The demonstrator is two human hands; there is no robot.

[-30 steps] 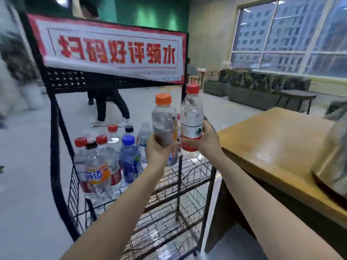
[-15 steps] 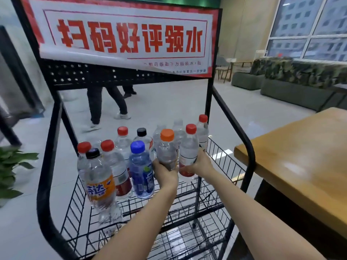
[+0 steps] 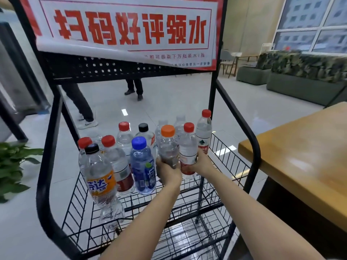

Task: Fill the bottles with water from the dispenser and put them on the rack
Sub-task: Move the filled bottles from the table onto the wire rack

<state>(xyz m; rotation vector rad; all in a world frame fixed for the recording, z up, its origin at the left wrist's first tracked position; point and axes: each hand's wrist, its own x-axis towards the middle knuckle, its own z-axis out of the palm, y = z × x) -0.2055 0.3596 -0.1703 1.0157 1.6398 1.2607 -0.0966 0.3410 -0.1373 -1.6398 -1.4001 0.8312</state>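
left hand (image 3: pixel 168 170) clenched low around the orange-capped bottle (image 3: pixel 168 147) | right hand (image 3: pixel 201 163) gripping the red-capped bottle (image 3: pixel 188 151) beside it | both upright, over the wire rack (image 3: pixel 232 156) shelf at 3 o'clock of the blue-capped bottle (image 3: pixel 142 166) — low grips likely keep them vertical for setting down | step: placing — shelf contact unclear

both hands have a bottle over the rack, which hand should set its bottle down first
Probably the right hand: its red-capped bottle is beside open wire shelf. The left hand is hemmed in by the blue-capped bottle.
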